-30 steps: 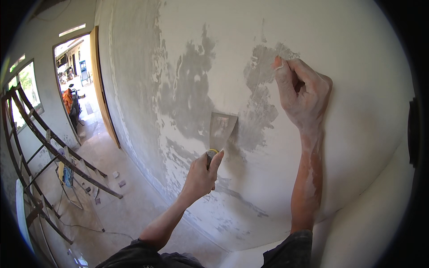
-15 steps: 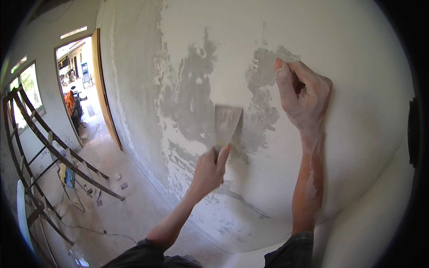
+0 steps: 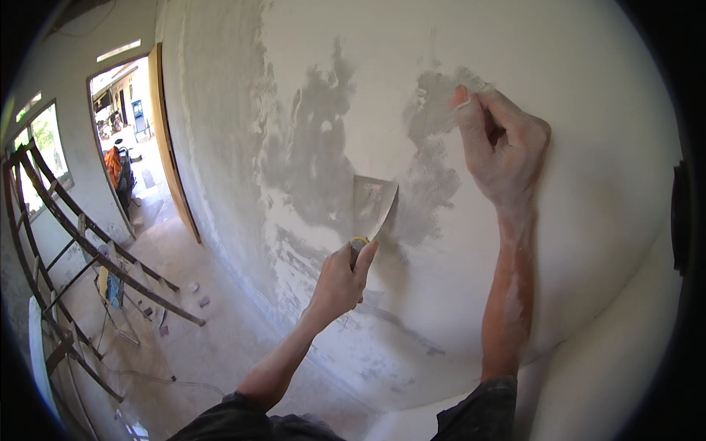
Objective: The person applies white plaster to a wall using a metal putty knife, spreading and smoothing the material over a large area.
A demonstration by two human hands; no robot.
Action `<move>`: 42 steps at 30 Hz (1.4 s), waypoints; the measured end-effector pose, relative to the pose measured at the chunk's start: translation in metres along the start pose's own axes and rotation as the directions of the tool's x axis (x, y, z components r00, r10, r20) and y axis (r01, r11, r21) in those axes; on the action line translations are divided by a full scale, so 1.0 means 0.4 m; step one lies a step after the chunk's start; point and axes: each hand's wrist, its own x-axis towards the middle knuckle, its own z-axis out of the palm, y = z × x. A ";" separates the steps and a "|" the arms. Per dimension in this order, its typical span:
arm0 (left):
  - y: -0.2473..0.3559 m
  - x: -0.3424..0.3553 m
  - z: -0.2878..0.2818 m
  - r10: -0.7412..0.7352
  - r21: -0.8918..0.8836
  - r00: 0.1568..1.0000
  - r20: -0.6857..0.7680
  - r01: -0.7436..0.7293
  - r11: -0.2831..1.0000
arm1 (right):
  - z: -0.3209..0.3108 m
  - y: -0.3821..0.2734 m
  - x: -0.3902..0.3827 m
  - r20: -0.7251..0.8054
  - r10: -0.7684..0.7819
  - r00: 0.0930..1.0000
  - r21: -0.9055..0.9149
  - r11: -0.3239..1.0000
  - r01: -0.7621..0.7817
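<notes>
My left hand (image 3: pixel 340 283) is closed round the handle of a putty knife (image 3: pixel 372 206). The knife's broad metal blade lies against the wall (image 3: pixel 588 169), bent along its right edge, between two rough grey patches. Dusted with white, my right hand (image 3: pixel 507 143) is held up at the wall next to the right-hand grey patch (image 3: pixel 434 110). Its fingers are curled and pinched towards the thumb. Whatever they hold, if anything, is hidden from view. White smears run along the right forearm.
A dark ladder-like frame (image 3: pixel 110 257) stands at the left. Behind it are a window (image 3: pixel 51 140) and an open doorway with a wooden door (image 3: pixel 168 140). Small scraps (image 3: pixel 204 301) and a cable (image 3: pixel 147 373) lie on the dusty floor (image 3: pixel 243 353).
The putty knife's blade has tilted and now bends more at its right edge. My right hand has shifted slightly upward, and my left hand has hardly moved.
</notes>
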 end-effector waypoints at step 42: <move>-0.039 0.011 0.002 0.001 0.002 1.000 -0.026 -0.001 1.000 | 0.004 0.001 -0.009 0.009 0.037 0.999 0.023 0.999 -0.037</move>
